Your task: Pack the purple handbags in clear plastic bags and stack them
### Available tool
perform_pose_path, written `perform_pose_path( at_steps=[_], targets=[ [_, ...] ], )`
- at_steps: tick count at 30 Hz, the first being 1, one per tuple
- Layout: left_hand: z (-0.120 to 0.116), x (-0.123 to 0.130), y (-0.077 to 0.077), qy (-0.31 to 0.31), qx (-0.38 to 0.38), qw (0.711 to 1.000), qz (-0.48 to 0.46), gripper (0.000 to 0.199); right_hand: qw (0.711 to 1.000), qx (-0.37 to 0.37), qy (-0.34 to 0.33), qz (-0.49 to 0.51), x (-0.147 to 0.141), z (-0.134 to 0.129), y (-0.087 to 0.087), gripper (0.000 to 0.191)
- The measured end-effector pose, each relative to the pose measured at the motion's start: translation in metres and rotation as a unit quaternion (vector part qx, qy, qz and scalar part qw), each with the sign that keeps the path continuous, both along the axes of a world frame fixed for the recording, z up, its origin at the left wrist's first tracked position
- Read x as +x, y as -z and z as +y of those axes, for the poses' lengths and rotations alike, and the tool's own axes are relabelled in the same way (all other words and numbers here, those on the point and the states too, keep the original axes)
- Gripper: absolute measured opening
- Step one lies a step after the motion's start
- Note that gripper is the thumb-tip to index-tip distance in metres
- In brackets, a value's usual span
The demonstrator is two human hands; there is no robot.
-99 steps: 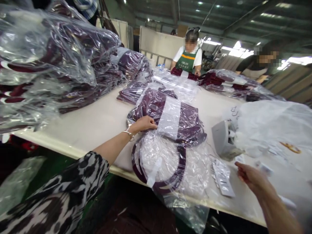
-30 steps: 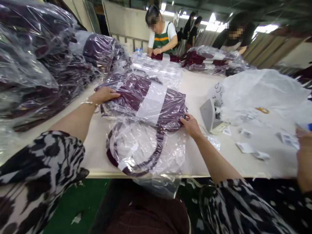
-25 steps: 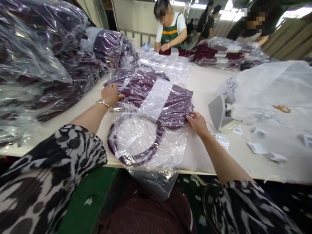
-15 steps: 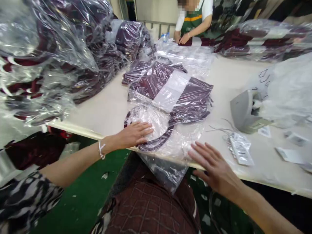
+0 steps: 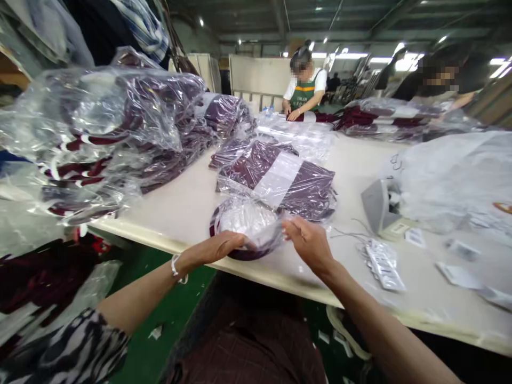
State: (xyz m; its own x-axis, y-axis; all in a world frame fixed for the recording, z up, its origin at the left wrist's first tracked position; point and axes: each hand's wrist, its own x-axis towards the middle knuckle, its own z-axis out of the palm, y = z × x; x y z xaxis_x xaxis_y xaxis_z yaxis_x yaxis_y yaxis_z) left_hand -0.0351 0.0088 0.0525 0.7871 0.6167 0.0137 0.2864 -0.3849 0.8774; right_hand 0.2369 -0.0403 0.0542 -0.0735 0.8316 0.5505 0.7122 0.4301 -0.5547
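Note:
A folded maroon garment (image 5: 308,184) lies on the table in a clear plastic bag (image 5: 236,184), with a white paper band (image 5: 279,178) across it. Toward me, a dark maroon loop of fabric (image 5: 250,255) curves along the table edge under the plastic. My left hand (image 5: 224,246) is closed at the loop's left side, gripping the near edge of the bag. Thumb and fingers of my right hand (image 5: 310,242) pinch the bag's raised plastic on the right. My left fingertips are partly hidden.
Bagged maroon garments (image 5: 132,117) are piled on the left. On the right lie a grey dispenser-like device (image 5: 378,205), tags (image 5: 384,266) and a large white plastic bag (image 5: 460,176). Across the table a person in a green apron (image 5: 304,98) handles maroon fabric; another person is at the far right.
My right hand has moved left and closed on the bag's plastic. My left hand has gone from flat to gripping. The bag's hanging flap is now up on the table. My view has tilted up.

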Motion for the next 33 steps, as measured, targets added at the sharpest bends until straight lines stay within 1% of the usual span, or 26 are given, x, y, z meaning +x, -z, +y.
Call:
perform_pose_path(
  at_steps=[2,3,5,6,7,8,9,11,12,14,16,18,19,20,21,23,24,25,27,28,29,30,31,32,33],
  targets=[
    [0.006,-0.002,-0.007,0.012,-0.032,0.999,0.008,0.057,0.996,-0.077,0.037,0.033,-0.001,0.035,-0.001,0.035],
    [0.012,0.002,-0.008,-0.007,-0.039,0.999,0.013,0.058,0.993,-0.104,0.046,0.042,-0.001,0.052,0.002,0.036],
    [0.027,0.019,-0.007,-0.101,-0.04,0.994,0.017,0.066,0.987,-0.144,0.055,0.048,-0.002,0.082,0.012,0.037],
    [0.037,0.031,-0.004,-0.151,-0.052,0.987,0.014,0.069,0.984,-0.162,0.058,0.048,-0.002,0.092,0.019,0.038],
    [0.049,0.043,0.0,-0.186,-0.078,0.98,0.008,0.069,0.981,-0.179,0.062,0.049,-0.003,0.1,0.026,0.038],
    [0.061,0.056,0.005,-0.201,-0.113,0.973,0.001,0.067,0.978,-0.192,0.066,0.05,-0.003,0.105,0.033,0.037],
    [0.073,0.068,0.01,-0.198,-0.151,0.968,-0.008,0.062,0.976,-0.201,0.069,0.048,-0.004,0.108,0.04,0.037],
    [0.095,0.088,0.021,-0.171,-0.203,0.964,-0.024,0.045,0.976,-0.203,0.072,0.036,-0.003,0.107,0.05,0.037],
    [0.103,0.095,0.026,-0.16,-0.212,0.964,-0.03,0.038,0.976,-0.202,0.073,0.031,-0.002,0.105,0.054,0.037],
    [0.114,0.104,0.036,-0.153,-0.208,0.965,-0.041,0.033,0.977,-0.199,0.07,0.032,0.001,0.102,0.057,0.038],
    [0.118,0.106,0.04,-0.175,-0.205,0.961,-0.058,0.033,0.976,-0.205,0.058,0.047,0.006,0.1,0.056,0.039],
    [0.115,0.104,0.039,-0.208,-0.223,0.948,-0.092,0.036,0.971,-0.224,0.036,0.08,0.009,0.099,0.049,0.039],
    [0.111,0.102,0.036,-0.216,-0.237,0.941,-0.11,0.038,0.966,-0.236,0.022,0.1,0.009,0.098,0.044,0.037],
    [0.105,0.098,0.031,-0.211,-0.248,0.938,-0.123,0.04,0.961,-0.25,0.007,0.119,0.008,0.096,0.038,0.036],
    [0.099,0.092,0.025,-0.19,-0.249,0.941,-0.13,0.04,0.956,-0.26,-0.007,0.133,0.006,0.092,0.03,0.035],
    [0.082,0.076,0.01,-0.138,-0.208,0.958,-0.137,0.037,0.959,-0.249,-0.021,0.136,-0.001,0.08,0.012,0.034],
    [0.073,0.067,0.002,-0.124,-0.172,0.967,-0.142,0.034,0.966,-0.225,-0.027,0.128,-0.005,0.071,0.002,0.033],
    [0.064,0.056,-0.005,-0.124,-0.131,0.972,-0.148,0.031,0.974,-0.189,-0.035,0.115,-0.008,0.06,-0.008,0.031],
    [0.044,0.035,-0.016,-0.151,-0.049,0.978,-0.133,0.025,0.989,-0.097,-0.067,0.089,-0.013,0.036,-0.026,0.023],
    [0.034,0.025,-0.018,-0.162,-0.01,0.981,-0.105,0.022,0.992,-0.052,-0.091,0.076,-0.013,0.023,-0.033,0.017],
    [0.025,0.017,-0.018,-0.164,0.03,0.984,-0.068,0.018,0.991,-0.014,-0.114,0.064,-0.014,0.011,-0.038,0.013],
    [0.016,0.011,-0.016,-0.159,0.069,0.984,-0.029,0.017,0.99,0.015,-0.13,0.053,-0.014,0.0,-0.042,0.015],
    [0.008,0.006,-0.013,-0.145,0.103,0.984,0.003,0.021,0.988,0.037,-0.141,0.042,-0.014,-0.009,-0.044,0.019],
    [0.002,0.004,-0.009,-0.127,0.125,0.984,0.022,0.03,0.987,0.051,-0.149,0.033,-0.015,-0.016,-0.044,0.023],
    [-0.002,0.003,-0.005,-0.108,0.132,0.985,0.029,0.04,0.986,0.06,-0.155,0.024,-0.015,-0.022,-0.044,0.027]
  ],
)
